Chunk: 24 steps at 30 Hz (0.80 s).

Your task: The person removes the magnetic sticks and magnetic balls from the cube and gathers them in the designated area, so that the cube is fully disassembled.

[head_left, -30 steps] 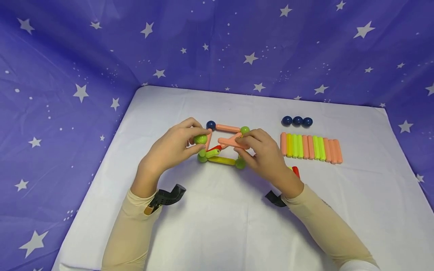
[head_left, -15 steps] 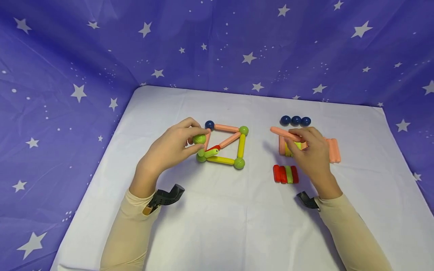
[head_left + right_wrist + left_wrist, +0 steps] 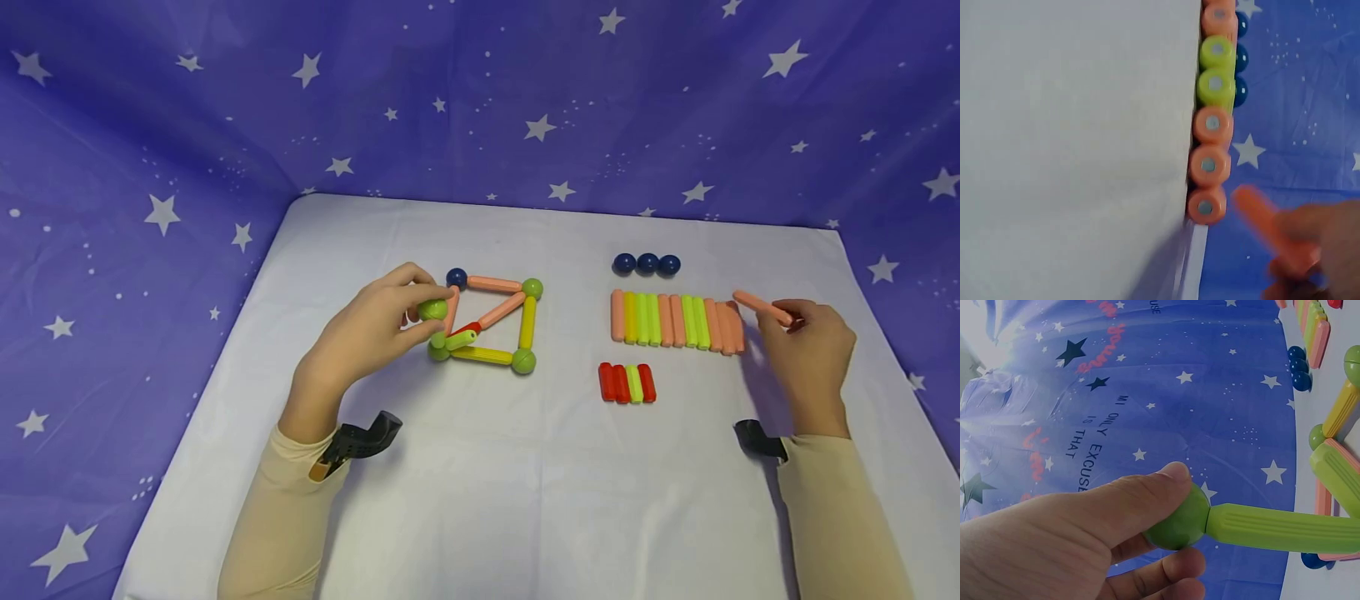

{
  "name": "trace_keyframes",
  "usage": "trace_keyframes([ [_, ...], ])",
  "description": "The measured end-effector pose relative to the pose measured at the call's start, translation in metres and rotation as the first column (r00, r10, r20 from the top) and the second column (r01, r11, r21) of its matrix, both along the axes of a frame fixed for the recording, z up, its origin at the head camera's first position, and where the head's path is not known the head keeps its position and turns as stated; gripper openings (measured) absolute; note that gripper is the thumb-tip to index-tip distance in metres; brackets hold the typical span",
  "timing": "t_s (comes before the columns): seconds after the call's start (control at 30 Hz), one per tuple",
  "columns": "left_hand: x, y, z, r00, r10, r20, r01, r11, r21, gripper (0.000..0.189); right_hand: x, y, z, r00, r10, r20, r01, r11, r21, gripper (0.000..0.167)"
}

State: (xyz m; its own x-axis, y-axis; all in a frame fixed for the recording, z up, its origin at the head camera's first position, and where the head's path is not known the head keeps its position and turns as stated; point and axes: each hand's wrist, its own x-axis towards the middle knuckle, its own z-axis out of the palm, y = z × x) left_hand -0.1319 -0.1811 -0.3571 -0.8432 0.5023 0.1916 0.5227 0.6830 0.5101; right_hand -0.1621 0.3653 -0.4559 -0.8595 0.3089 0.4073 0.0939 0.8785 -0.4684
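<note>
Above a white tablecloth [image 3: 480, 492], the left hand [image 3: 367, 329] pinches a green ball [image 3: 432, 309] touching a lime rod [image 3: 1285, 529], the right hand [image 3: 812, 354] a salmon-pink rod [image 3: 756, 305].

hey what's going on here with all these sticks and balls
A person's left hand holds a green ball with a light green rod joined to it, by the left side of a flat four-sided frame of rods and balls. The right hand holds an orange rod near the right end of a row of rods. Three blue balls lie behind that row, four short rods in front.
</note>
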Motion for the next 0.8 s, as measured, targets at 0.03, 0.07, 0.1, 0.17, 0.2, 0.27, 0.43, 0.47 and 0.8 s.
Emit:
trace_keyframes([
  [0.03,0.001,-0.001,0.0,1.0,0.003,0.002,-0.003,1.0,0.0,0.041,-0.001,0.004,0.0,0.997,-0.027,0.075,0.027,1.0,-0.001,0.036],
  [0.07,0.001,-0.001,-0.001,1.0,0.005,0.005,-0.005,1.0,0.0,0.041,-0.001,0.008,0.0,0.987,-0.043,0.157,0.045,0.999,-0.004,0.04],
  [0.1,0.002,-0.001,-0.001,1.0,0.007,0.006,-0.007,1.0,0.001,0.041,-0.002,0.011,0.0,0.971,-0.051,0.235,0.052,0.999,-0.001,0.043],
  [0.17,0.002,-0.002,-0.001,1.0,0.008,0.004,-0.008,1.0,0.002,0.041,-0.003,0.013,0.002,0.924,-0.048,0.378,0.053,0.999,-0.005,0.049],
  [0.2,0.002,-0.002,-0.002,1.0,0.008,0.003,-0.008,1.0,0.003,0.041,-0.003,0.014,0.002,0.903,-0.038,0.428,0.046,0.999,-0.008,0.052],
  [0.27,0.002,-0.003,-0.002,1.0,0.005,-0.003,-0.005,1.0,0.007,0.041,-0.003,0.012,0.003,0.873,-0.011,0.488,0.022,1.0,-0.017,0.055],
  [0.43,0.0,-0.002,-0.002,1.0,-0.002,-0.013,0.002,1.0,0.017,0.04,-0.002,0.006,0.003,0.857,0.002,0.515,0.001,1.0,-0.005,0.052],
  [0.47,-0.001,-0.002,-0.002,1.0,-0.003,-0.012,0.003,1.0,0.019,0.04,-0.001,0.005,0.003,0.858,0.001,0.514,-0.001,1.0,-0.001,0.051],
  [0.8,-0.002,-0.002,0.001,1.0,-0.004,0.023,0.004,1.0,0.017,0.039,0.001,-0.048,0.016,0.912,0.087,0.4,-0.091,0.996,-0.008,0.045],
])
